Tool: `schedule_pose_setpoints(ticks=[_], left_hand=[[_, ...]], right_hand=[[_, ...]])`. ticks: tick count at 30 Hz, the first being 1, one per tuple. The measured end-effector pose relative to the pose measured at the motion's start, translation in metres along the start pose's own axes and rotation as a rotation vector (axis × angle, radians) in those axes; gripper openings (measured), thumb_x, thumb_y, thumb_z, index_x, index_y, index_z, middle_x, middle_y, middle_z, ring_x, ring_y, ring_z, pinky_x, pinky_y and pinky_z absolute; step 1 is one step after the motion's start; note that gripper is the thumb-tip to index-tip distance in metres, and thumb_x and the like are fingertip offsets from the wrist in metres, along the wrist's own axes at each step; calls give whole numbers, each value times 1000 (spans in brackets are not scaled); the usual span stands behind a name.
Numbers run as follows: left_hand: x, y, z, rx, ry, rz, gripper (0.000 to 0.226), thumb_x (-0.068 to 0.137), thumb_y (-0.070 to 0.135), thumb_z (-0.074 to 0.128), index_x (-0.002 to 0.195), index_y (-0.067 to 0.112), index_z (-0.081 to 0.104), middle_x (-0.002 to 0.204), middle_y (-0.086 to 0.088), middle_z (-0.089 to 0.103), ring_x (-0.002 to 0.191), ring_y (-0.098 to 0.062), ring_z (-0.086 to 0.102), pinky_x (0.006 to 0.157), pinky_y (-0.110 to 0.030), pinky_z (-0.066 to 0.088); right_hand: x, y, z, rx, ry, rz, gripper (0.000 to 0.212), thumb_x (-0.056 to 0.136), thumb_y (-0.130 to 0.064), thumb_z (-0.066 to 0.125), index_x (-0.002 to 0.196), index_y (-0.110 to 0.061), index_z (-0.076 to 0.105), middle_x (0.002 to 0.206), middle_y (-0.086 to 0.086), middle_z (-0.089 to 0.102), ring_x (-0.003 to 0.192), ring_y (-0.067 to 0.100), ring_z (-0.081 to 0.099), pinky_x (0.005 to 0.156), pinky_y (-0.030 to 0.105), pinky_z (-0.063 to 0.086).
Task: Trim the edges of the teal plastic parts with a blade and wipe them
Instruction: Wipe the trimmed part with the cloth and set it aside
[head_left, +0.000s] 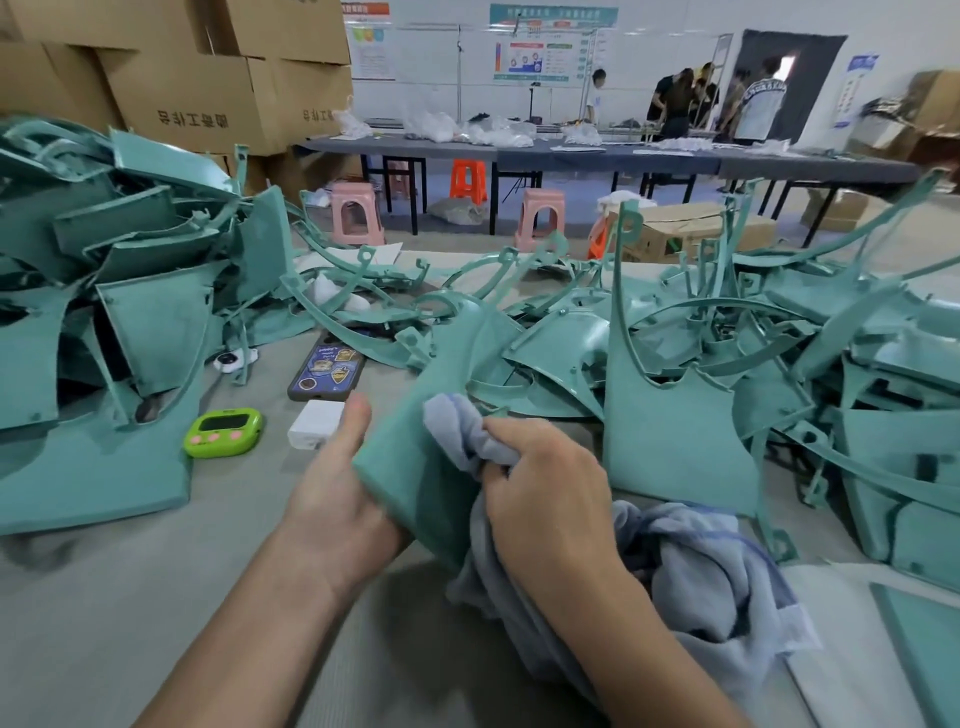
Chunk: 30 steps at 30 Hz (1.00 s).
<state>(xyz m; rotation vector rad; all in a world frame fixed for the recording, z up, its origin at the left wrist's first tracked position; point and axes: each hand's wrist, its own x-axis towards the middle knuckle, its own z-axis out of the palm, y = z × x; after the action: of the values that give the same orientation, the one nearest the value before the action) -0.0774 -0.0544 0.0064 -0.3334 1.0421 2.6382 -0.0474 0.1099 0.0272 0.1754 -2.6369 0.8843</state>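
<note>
Workstation seen from beside the seated person. Dark printed characters on the stacked cardboard boxes (192, 119) stand upside down and are not clearly readable; the wall posters (540, 47) carry text too small to read, and the phone (327, 371) lying on the tabletop (130, 623) shows cartoon stickers on its blue back. The teal plastic part (410, 415) being worked is held above the tabletop's near centre, tilted, its lower left edge in the left hand (332, 499). The thumb lies straight up along that edge and the fingers are wrapped beneath, out of view. The right hand (545, 493) has its fingers curled round a bunched fold of the grey cloth (701, 582) and holds it against the part's upper face; the rest of the cloth trails down to the tabletop on the right. Heaps of teal parts rise at left (130, 291) and right (779, 364), with open tabletop only between and in front of them. A green timer (223, 432) and a white charger block (314, 423) lie just left of the left hand. Both forearms reach in from the lower edge, wrists near each other.
</note>
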Motion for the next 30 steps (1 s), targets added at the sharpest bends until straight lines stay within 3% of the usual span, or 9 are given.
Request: schedule_pose_setpoints(ticks=[3, 7, 9, 12, 16, 19, 23, 27, 30], left_hand=[[-7, 1, 2, -14, -153, -81, 75, 82, 60, 64, 130, 3, 67, 145, -23, 55, 130, -35, 59, 106, -50, 47], [-2, 5, 1, -32, -106, -45, 51, 57, 35, 86, 95, 1, 81, 106, -20, 76, 86, -32, 77, 65, -42, 62], [-3, 0, 2, 33, -71, 23, 36, 71, 35, 73, 92, 6, 81, 94, -13, 78, 82, -27, 77, 68, -38, 62], [-6, -10, 7, 153, -130, 0, 57, 58, 32, 80, 109, 8, 75, 111, -18, 71, 102, -31, 69, 95, -46, 54], [-9, -8, 5, 86, -143, -31, 50, 56, 27, 78, 100, 4, 81, 111, -19, 73, 95, -31, 74, 80, -40, 60], [-5, -6, -3, 11, -123, -56, 53, 49, 26, 84, 94, -2, 80, 104, -23, 75, 88, -34, 76, 74, -41, 60], [8, 2, -4, 39, 15, -19, 62, 62, 34, 46, 96, -13, 68, 75, -31, 71, 58, -33, 74, 54, -35, 55], [2, 9, -8, -63, -73, 46, 52, 71, 24, 44, 102, 0, 79, 108, -21, 75, 89, -35, 76, 72, -45, 63], [-3, 4, -9, -60, -111, 37, 49, 71, 23, 44, 96, 4, 81, 110, -18, 75, 88, -33, 75, 76, -40, 60]], right_hand=[[-7, -7, 1, -4, -12, -144, 9, 94, -23, 57, 89, -24, 65, 92, -7, 60, 84, 16, 54, 73, 30, 39], [-19, -17, 6, 107, -183, -290, 14, 88, -32, 59, 92, -27, 71, 92, -8, 62, 85, 16, 58, 75, 37, 47], [-8, -14, 8, 29, -69, -223, 15, 90, -30, 57, 90, -25, 71, 90, -5, 61, 84, 18, 56, 75, 37, 45], [9, -16, 10, -3, 175, -24, 13, 98, -21, 56, 97, -24, 69, 89, -2, 55, 78, 24, 53, 69, 37, 40], [-9, -23, 21, -101, 45, -140, 30, 101, -23, 53, 128, -34, 61, 104, -4, 51, 90, 23, 53, 71, 36, 40], [-19, -22, 20, -156, -48, -255, 28, 94, -19, 57, 119, -28, 67, 112, -3, 53, 92, 24, 55, 66, 35, 38], [-14, -14, 11, -82, -258, -200, 18, 90, -22, 57, 104, -30, 67, 104, -7, 54, 92, 21, 56, 77, 39, 46], [-6, -4, 6, -104, -148, 4, 11, 90, -22, 58, 88, -27, 68, 95, -5, 52, 79, 17, 52, 64, 33, 35], [-5, 1, 9, -131, 22, 158, 14, 95, -22, 55, 86, -27, 64, 100, -9, 53, 76, 18, 47, 61, 33, 29]])
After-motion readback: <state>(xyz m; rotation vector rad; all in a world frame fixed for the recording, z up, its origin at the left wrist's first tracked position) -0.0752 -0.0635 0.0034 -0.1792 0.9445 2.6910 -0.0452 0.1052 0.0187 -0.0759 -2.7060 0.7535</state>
